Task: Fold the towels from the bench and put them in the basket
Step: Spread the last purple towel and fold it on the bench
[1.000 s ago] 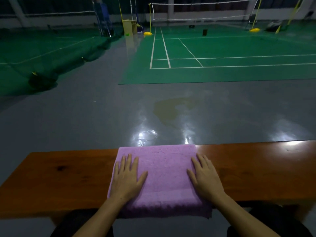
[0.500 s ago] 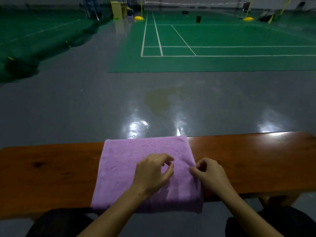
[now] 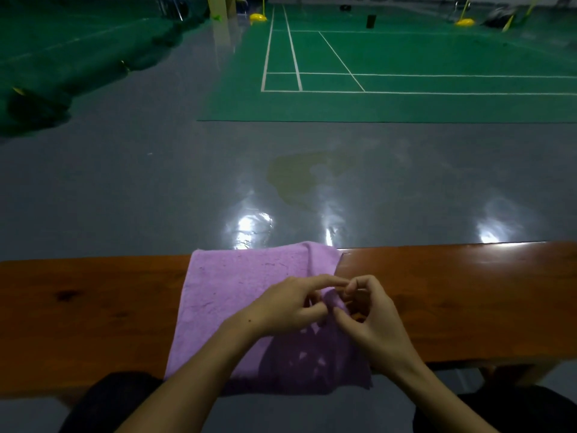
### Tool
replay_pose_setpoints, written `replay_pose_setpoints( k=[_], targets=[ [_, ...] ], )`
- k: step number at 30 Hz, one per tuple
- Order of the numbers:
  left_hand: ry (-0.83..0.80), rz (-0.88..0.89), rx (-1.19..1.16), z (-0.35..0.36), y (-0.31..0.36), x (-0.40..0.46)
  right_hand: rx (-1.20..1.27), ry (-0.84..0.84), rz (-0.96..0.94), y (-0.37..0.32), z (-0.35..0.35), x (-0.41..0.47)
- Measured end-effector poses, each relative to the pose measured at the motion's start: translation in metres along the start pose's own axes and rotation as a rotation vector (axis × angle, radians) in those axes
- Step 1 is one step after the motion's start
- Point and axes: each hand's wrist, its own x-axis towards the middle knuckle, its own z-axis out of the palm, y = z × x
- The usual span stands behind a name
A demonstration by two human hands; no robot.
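A folded purple towel (image 3: 237, 292) lies across the brown wooden bench (image 3: 468, 292), its near edge hanging over the front. My left hand (image 3: 287, 307) and my right hand (image 3: 371, 320) meet at the towel's right edge. Both pinch a raised bit of that edge between thumb and fingers, and the cloth bunches up between them. The towel's far right corner is lifted and creased. No basket is in view.
Beyond the bench spreads a shiny grey floor (image 3: 156, 182) with light glare, then a green court mat (image 3: 406, 98) with white lines. Yellow post bases (image 3: 258, 17) stand far back. My dark-clothed knees (image 3: 109, 398) sit under the bench's front edge.
Both hands went from lying flat on the towel to meeting at its right edge. They now pinch and lift that edge. The camera has tilted down.
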Motion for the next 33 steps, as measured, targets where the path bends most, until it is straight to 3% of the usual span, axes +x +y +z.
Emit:
replay_pose_setpoints(
  k=[8, 15, 22, 27, 33],
  targets=[
    [-0.009, -0.032, 0.011, -0.024, -0.011, -0.009, -0.003, -0.133, 0.003, -0.007, -0.003, -0.008],
    [0.091, -0.021, -0.152, -0.041, -0.014, -0.021, -0.219, -0.375, 0.147, 0.009, -0.020, -0.015],
    [0.159, -0.069, -0.398, -0.057, -0.008, -0.036, -0.210, -0.422, 0.153, 0.008, -0.025, -0.014],
    [0.207, -0.074, -0.558, -0.065, -0.003, -0.045, -0.330, -0.335, 0.042, 0.010, -0.016, -0.003],
    [0.247, -0.008, -0.858, -0.075, -0.004, -0.048, -0.174, -0.063, -0.063, 0.005, 0.009, 0.011]
  ],
)
